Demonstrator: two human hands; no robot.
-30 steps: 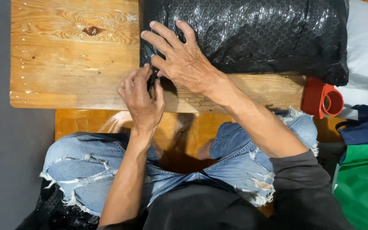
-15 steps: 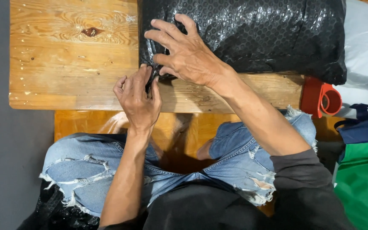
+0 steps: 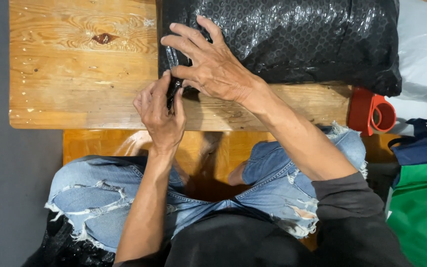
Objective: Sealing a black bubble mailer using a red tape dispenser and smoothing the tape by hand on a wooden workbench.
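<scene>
Wooden desk (image 3: 75, 74) underneath everything, pale planks with a dark knot toward the far left. Across its far right half, a big black bubble-wrap parcel (image 3: 292, 39), long axis running left to right, its left end pointing toward the bare wood and finishing about mid-desk, right where both hands work. Parcel far of and right of the hands; only its near left corner within their reach. Right hand (image 3: 213, 66) nearer to it, in fact on it: fingers spread and pressed flat over the top of that left end, wrist trailing back to the near right. Left hand (image 3: 161, 111) just beside, at the near edge, curled tight and pinching a small flap of black wrap (image 3: 174, 89) at the corner between thumb and fingertips. Off the desk's right end, a red tape dispenser (image 3: 371, 111), well apart from both hands.
</scene>
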